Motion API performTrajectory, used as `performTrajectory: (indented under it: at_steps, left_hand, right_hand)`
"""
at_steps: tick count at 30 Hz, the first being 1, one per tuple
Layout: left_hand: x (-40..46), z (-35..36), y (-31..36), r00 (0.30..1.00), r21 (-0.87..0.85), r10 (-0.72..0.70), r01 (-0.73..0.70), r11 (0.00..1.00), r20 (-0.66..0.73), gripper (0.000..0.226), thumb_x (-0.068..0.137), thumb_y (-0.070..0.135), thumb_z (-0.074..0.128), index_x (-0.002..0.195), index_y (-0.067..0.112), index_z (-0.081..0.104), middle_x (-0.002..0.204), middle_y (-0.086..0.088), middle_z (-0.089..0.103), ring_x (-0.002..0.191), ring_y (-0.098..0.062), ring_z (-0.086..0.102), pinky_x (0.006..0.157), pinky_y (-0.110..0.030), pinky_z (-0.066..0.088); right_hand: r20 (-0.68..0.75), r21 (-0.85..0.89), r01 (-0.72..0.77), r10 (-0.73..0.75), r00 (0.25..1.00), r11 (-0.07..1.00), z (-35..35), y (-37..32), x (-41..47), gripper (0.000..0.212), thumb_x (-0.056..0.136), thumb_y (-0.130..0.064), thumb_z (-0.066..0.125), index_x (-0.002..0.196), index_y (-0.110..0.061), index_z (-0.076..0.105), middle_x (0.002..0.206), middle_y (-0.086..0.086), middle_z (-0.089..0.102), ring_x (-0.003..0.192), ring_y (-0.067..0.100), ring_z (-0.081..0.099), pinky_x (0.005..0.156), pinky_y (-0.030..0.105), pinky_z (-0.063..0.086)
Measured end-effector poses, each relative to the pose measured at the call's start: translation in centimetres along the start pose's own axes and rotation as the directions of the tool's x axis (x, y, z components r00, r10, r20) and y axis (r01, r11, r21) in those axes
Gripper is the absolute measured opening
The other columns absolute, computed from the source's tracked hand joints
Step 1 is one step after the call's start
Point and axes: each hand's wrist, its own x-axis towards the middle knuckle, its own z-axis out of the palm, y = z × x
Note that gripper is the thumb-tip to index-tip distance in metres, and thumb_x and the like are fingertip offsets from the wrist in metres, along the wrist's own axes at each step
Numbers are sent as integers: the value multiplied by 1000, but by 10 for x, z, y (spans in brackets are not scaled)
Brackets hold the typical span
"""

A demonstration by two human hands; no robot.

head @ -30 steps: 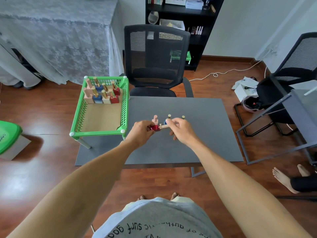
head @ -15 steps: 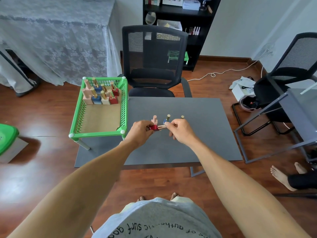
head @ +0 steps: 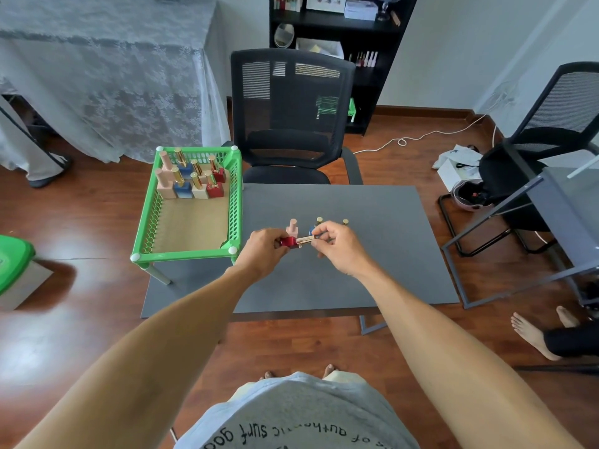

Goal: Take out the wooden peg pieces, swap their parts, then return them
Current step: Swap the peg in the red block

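Holding one red peg piece (head: 293,242), two hands

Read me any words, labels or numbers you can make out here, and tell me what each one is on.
"surf", seen upside down, on the grey T-shirt; the rest of that printed line is cut off or blurred.
Boxes and book spines on the black shelf: too small to read.
Wooden peg pieces and green basket: no text visible.

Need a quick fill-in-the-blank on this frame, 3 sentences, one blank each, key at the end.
1. The left hand grips the ___ base of the piece held between both hands.
2. The right hand pinches that piece's ___ peg.
3. The other pieces stand at the far end of the ___ basket.

Missing words: red; gold; green
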Motion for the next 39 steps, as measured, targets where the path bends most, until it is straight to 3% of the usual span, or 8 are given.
performTrajectory:
  at_steps: [8, 12, 17, 19, 23, 27, 30, 39]
  left_hand:
    - [2, 1, 0, 1000, 2, 2, -2, 1000, 7, 13, 92, 18, 72, 103, 22, 78, 86, 1, 70, 80, -22, 62, 74, -37, 50]
    - [4, 1, -1, 1000, 9, 1, -1, 1000, -1, 11, 92, 21, 73, 103, 21, 77, 86, 2, 69, 79, -21, 62, 73, -37, 50]
    - [6, 1, -1, 1000, 17, 8, -8, 1000, 5, 11, 92, 19, 72, 102, 21, 77, 85, 1, 69, 78, -21, 61, 72, -36, 50]
    - [6, 1, -1, 1000, 21, 4, -5, 1000, 10, 12, 92, 18, 72, 102, 21, 77, 86, 2, 69, 79, -21, 62, 73, -37, 51]
    - [7, 3, -1, 1000, 26, 9, -9, 1000, 17, 12, 92, 17, 73, 103, 20, 77, 87, 2, 70, 79, -19, 62, 72, -35, 51]
    - [8, 4, -1, 999, 29, 17, -17, 999, 32, 12, 91, 17, 72, 100, 25, 76, 84, 6, 66, 75, -12, 57, 64, -26, 41]
    - [9, 6, -1, 998, 33, 31, -33, 999, 57, 12, 92, 17, 71, 102, 22, 77, 86, 3, 67, 76, -17, 59, 67, -30, 46]
    - [10, 16, 6, 997, 68, 51, -55, 996, 55, 8, 95, 20, 68, 99, 16, 74, 86, -2, 63, 76, -23, 58, 72, -37, 50]
  right_hand:
    - [-1, -100, -93, 93, 996, 991, -2, -3, 0, 51, 99, -55, 56, 83, -8, 68, 64, -1, 74, 49, 10, 66, 58, 28, 47]
    - [13, -71, -23, 24, 1000, 997, -3, -1, 1, 29, 92, -37, 73, 118, -29, 64, 84, -5, 74, 75, 13, 70, 74, 36, 56]
    - [27, -82, 39, -37, 999, 996, 0, 0, 3, 15, 93, -12, 72, 101, -23, 65, 83, 4, 71, 70, 24, 68, 77, 48, 59]
    - [15, -77, 14, -13, 1000, 997, 0, 0, 4, 5, 95, -17, 72, 96, -19, 68, 73, 1, 72, 64, 19, 66, 74, 45, 58]
    - [0, -117, -40, 40, 999, 992, -1, -3, 2, 20, 98, -33, 68, 88, -16, 68, 69, 5, 74, 59, 14, 63, 65, 38, 56]
    - [-8, -129, -62, 62, 998, 990, -2, -4, 2, 28, 100, -33, 65, 88, -8, 67, 72, 11, 70, 60, 17, 56, 63, 31, 45]
    - [-27, -157, -56, 52, 998, 986, -2, -2, 3, 31, 102, -34, 62, 86, -8, 65, 65, -2, 57, 58, 14, 46, 58, 29, 36]
    - [-85, -165, -81, 68, 994, 983, -7, -1, 8, 33, 103, -36, 59, 79, -13, 64, 61, -7, 50, 56, 12, 43, 53, 30, 34]
